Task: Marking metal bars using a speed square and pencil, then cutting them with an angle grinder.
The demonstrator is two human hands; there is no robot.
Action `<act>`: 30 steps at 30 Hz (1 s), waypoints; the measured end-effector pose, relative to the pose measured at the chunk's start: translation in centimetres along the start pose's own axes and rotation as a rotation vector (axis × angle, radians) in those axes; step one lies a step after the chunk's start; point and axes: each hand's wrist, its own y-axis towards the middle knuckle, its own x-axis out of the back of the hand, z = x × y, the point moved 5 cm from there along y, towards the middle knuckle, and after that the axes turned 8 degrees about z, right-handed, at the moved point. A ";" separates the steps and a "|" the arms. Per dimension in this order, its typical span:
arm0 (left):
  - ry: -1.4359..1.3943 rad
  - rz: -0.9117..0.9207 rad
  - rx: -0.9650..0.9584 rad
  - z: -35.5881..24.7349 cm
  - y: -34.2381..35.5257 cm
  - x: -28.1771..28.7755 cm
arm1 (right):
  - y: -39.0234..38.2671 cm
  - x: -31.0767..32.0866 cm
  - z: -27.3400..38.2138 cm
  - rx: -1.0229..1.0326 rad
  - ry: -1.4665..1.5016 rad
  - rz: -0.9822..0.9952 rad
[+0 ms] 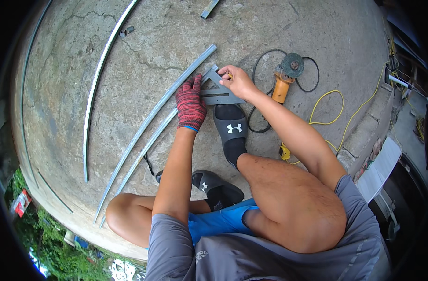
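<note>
My left hand point(191, 103), in a red and black knit glove, presses with curled fingers on a grey metal square point(223, 98) and the galvanized channel point(155, 134) beneath its left end. My right hand point(235, 82) is bare and pinches a small yellow item, possibly a pencil, at the square's upper edge; most of that item is hidden by my fingers. A second galvanized channel point(164, 100) lies just left, parallel to the first. My sandaled right foot point(230, 129) is directly below the square.
An orange angle grinder point(282, 86) with coiled black cord lies right, beside a yellow cord point(331, 122) and yellow tape measure point(284, 151). More metal strips point(94, 112) lie left; a short offcut point(208, 10) is above. A concrete block ledge point(368, 126) borders the right, greenery the lower left.
</note>
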 end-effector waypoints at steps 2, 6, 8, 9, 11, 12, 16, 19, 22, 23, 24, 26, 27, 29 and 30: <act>-0.014 0.009 0.003 -0.1 0.1 -0.3 | 0.1 0.1 -0.3 0.014 -0.011 -0.003; -0.128 -0.051 0.072 0.3 0.7 -0.1 | -0.1 -0.1 0.4 0.036 -0.109 -0.070; -0.124 -0.072 0.091 0.6 1.1 -0.2 | 0.0 -0.4 0.7 0.039 -0.135 -0.032; -0.122 -0.070 0.097 0.7 1.3 -0.2 | 0.0 -0.4 0.7 0.038 -0.135 -0.033; -0.119 -0.070 0.101 1.2 1.6 -0.4 | 0.2 -0.3 0.5 0.002 -0.071 -0.021; -0.128 -0.078 0.083 1.4 1.6 -0.5 | 0.2 -0.3 0.5 0.004 -0.071 -0.022; -0.122 -0.080 0.056 1.0 1.7 -0.6 | 0.0 0.7 0.5 0.085 -0.131 -0.050; -0.085 -0.123 0.024 1.4 1.5 -0.7 | -0.7 2.5 2.1 0.232 -0.180 -0.200; -0.072 -0.162 0.006 1.3 1.2 -0.5 | -2.8 5.2 5.5 0.381 -0.284 -0.350; -0.077 -0.186 -0.009 0.8 1.2 -0.4 | -3.7 6.0 7.0 0.462 -0.387 -0.404; -0.078 -0.206 -0.017 0.7 1.0 -0.5 | -4.2 6.2 7.8 0.468 -0.389 -0.391; -0.088 -0.213 0.005 0.8 0.9 -0.7 | -4.1 5.7 6.6 0.089 -0.048 -0.145; -0.111 -0.211 0.003 0.8 0.9 -0.7 | -4.3 5.4 6.7 0.083 0.002 -0.116; -0.151 -0.228 -0.019 0.7 0.8 -0.7 | -3.7 4.6 6.0 0.134 0.052 -0.113; -0.154 -0.233 -0.013 0.7 0.8 -0.8 | -3.5 4.5 5.8 0.182 0.109 -0.118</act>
